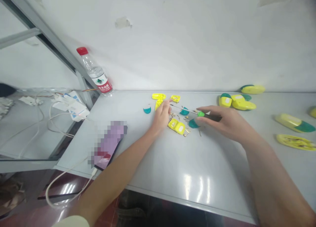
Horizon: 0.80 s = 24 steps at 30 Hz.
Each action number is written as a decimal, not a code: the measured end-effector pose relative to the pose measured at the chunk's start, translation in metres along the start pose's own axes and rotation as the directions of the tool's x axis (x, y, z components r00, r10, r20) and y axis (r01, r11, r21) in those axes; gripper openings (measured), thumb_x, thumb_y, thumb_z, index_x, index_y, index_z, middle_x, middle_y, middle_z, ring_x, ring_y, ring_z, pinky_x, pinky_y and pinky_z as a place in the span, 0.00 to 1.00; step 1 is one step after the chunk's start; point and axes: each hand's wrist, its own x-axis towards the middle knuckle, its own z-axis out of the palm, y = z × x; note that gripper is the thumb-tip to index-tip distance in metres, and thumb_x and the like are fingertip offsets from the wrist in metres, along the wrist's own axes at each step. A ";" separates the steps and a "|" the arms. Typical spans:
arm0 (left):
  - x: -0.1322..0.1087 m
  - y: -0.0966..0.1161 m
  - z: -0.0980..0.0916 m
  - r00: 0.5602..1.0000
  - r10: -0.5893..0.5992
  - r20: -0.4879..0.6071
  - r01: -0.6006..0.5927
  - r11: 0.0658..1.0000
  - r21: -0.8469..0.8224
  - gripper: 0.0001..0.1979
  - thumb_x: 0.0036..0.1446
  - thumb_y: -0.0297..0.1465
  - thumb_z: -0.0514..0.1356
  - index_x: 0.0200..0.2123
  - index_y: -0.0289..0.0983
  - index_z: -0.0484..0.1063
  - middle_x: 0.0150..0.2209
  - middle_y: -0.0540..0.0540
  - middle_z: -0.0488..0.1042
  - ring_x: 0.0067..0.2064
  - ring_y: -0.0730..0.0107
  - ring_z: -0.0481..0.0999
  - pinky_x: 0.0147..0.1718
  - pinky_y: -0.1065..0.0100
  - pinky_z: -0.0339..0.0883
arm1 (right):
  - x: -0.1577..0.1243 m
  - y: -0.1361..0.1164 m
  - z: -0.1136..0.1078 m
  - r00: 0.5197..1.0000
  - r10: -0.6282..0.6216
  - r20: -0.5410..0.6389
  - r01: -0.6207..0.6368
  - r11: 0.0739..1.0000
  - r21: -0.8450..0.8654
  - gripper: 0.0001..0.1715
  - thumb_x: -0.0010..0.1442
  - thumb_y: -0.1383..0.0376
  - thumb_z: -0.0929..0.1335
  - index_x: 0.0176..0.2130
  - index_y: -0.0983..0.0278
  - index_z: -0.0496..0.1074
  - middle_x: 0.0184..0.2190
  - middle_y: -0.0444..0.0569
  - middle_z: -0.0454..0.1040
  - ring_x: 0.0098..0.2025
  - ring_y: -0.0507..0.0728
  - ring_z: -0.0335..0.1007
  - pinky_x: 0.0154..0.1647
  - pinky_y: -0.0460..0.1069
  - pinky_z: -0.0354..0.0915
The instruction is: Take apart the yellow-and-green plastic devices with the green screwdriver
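Observation:
My right hand is closed around the dark and green handle of a screwdriver, whose thin shaft points left. The shaft's end is at the fingers of my left hand; they are pressed together, and what they hold is too small to tell. Beside my left hand lie yellow shell pieces and another yellow piece. Between the hands, an opened yellow case rests on the table among small metal bits. Teal caps lie near the screwdriver, one partly behind my right fingers.
Several yellow and teal cases lie on the table at the right, with an open yellow shell. A red-capped bottle leans against the wall. At left are a cabled phone, white cables and a metal frame.

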 end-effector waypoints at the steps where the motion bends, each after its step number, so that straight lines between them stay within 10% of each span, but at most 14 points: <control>1: 0.001 -0.001 0.000 1.000 0.022 0.012 -0.023 1.000 0.014 0.24 0.70 0.48 0.53 0.53 0.38 0.78 0.29 0.50 0.64 0.29 0.74 0.61 0.29 0.72 0.59 | 0.000 0.000 0.000 0.999 0.007 0.044 -0.008 1.000 0.008 0.29 0.64 0.45 0.68 0.52 0.60 0.82 0.43 0.53 0.86 0.37 0.64 0.80 0.37 0.56 0.72; 8: 0.002 -0.002 -0.002 0.998 0.043 0.047 -0.043 0.999 0.008 0.23 0.71 0.47 0.53 0.53 0.37 0.78 0.29 0.50 0.64 0.29 0.75 0.61 0.29 0.73 0.59 | -0.001 -0.001 -0.005 0.999 0.013 -0.029 -0.013 1.000 0.008 0.27 0.59 0.46 0.72 0.51 0.58 0.82 0.43 0.51 0.85 0.40 0.64 0.79 0.40 0.56 0.72; 13: 0.001 0.000 -0.002 0.999 0.018 0.027 -0.018 1.000 -0.002 0.24 0.70 0.49 0.53 0.53 0.38 0.78 0.29 0.50 0.65 0.29 0.74 0.61 0.29 0.73 0.60 | -0.002 -0.003 -0.008 0.989 0.000 0.147 -0.007 0.999 0.048 0.28 0.69 0.43 0.62 0.40 0.58 0.82 0.37 0.50 0.84 0.37 0.63 0.78 0.37 0.55 0.71; 18: 0.004 -0.005 -0.003 0.996 0.067 0.052 -0.069 0.997 0.039 0.24 0.71 0.47 0.51 0.53 0.38 0.78 0.30 0.50 0.65 0.30 0.75 0.62 0.30 0.73 0.60 | -0.003 -0.002 -0.010 0.999 0.036 -0.017 -0.035 0.999 0.033 0.27 0.60 0.44 0.72 0.50 0.56 0.81 0.45 0.50 0.84 0.43 0.64 0.78 0.41 0.55 0.72; 24: 0.004 -0.005 -0.003 0.996 0.069 0.053 -0.070 0.997 0.031 0.25 0.71 0.48 0.50 0.55 0.37 0.77 0.29 0.50 0.62 0.30 0.74 0.60 0.30 0.72 0.59 | -0.001 -0.002 -0.008 0.990 0.065 0.122 -0.071 0.996 0.048 0.32 0.66 0.39 0.63 0.35 0.60 0.79 0.33 0.51 0.81 0.33 0.62 0.74 0.35 0.56 0.69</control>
